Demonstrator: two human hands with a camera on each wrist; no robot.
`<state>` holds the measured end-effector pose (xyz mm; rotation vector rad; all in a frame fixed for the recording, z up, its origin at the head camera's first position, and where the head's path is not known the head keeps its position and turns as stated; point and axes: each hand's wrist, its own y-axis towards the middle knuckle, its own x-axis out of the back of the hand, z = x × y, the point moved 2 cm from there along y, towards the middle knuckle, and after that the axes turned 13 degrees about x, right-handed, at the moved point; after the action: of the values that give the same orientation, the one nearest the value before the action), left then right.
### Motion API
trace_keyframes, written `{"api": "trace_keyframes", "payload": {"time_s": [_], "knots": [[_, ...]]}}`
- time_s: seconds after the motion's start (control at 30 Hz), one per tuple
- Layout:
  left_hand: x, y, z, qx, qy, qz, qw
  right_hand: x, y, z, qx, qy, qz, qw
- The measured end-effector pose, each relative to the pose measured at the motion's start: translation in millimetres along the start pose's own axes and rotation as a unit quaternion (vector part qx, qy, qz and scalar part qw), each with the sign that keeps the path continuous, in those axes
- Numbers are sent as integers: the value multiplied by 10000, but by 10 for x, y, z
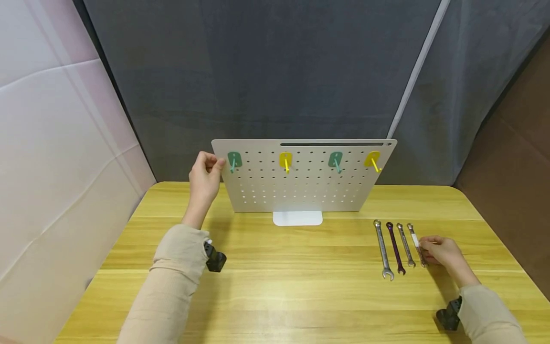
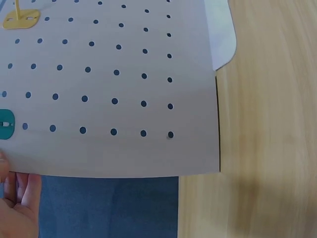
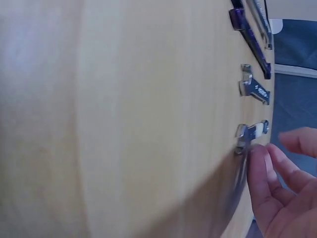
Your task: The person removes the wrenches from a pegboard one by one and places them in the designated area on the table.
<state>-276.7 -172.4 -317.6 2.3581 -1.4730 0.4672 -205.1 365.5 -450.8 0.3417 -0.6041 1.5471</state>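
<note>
My left hand point(image 1: 206, 177) pinches the left edge of a white pegboard point(image 1: 296, 186) standing upright. In the left wrist view, some fingers point(image 2: 30, 196) show past the board's edge. Green hooks point(image 1: 234, 160) and yellow hooks point(image 1: 286, 161) are mounted along its upper part. My right hand point(image 1: 442, 251) is low over the table, beside the rightmost wrench point(image 3: 251, 133), which has a white band. Thumb and fingers are apart there, fingertips close to the wrench. A dark blurred streak runs below those fingertips.
Left of the banded wrench lie a short silver wrench point(image 1: 406, 246), a purple wrench point(image 1: 396, 249) and a longer silver wrench point(image 1: 383, 251). The pegboard's white foot point(image 1: 297, 219) rests on the wooden table point(image 1: 275, 286). Dark fabric point(image 1: 275, 71) hangs behind the board.
</note>
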Motion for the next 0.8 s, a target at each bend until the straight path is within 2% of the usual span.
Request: {"api": "trace_keyframes", "payload": {"time_s": [0.2, 0.3, 0.43, 0.53, 0.67, 0.73, 0.8], "knots": [[2, -11, 8, 137, -210, 116, 9996, 42, -43, 170, 227, -448, -701, 9963], [2, -16, 23, 226, -393, 166, 9988, 41, -58, 299, 521, -706, -1029, 9908], [2, -22, 33, 265, -538, 234, 9979, 29, -65, 490, 1059, -1047, -1422, 9786], [12, -47, 31, 197, -480, 402, 9978, 3, -67, 642, 1459, -1428, -1671, 9646], [18, -113, 61, -217, 60, 514, 9984, -62, -74, 810, 1948, -2092, -1769, 9418], [14, -153, 104, -552, 552, 364, 9963, -108, -77, 876, 2186, -2446, -1721, 9288], [3, -200, 155, -898, 1101, 103, 9898, -150, -78, 930, 2384, -2798, -1673, 9148]]}}
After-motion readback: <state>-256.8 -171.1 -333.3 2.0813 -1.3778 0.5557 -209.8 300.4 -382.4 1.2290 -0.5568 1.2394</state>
